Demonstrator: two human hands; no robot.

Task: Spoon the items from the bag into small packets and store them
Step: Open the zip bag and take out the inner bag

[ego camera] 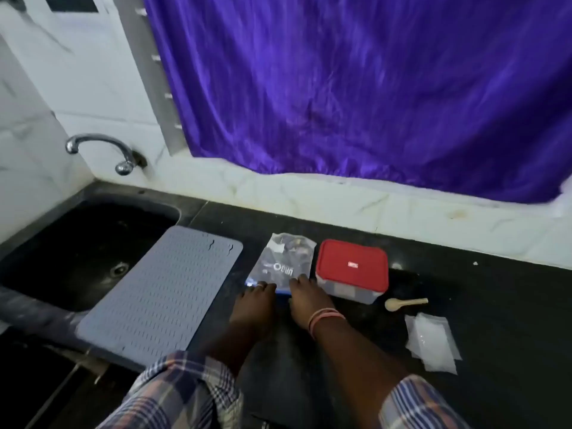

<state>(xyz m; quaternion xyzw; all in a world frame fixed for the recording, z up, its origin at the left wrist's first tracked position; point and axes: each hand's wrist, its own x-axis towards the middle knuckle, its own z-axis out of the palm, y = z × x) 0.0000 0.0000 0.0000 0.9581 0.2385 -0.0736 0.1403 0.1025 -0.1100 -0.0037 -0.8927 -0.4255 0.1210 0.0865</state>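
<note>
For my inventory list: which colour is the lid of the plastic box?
Red lid, with a small white label; the head view shows it.

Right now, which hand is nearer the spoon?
Right. The right hand is on the bag's near edge, left of the spoon; the left hand lies farther left.

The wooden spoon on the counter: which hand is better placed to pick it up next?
Probably the right hand. The spoon lies to its right, past the red-lidded box; the left hand would have to cross over.
</note>
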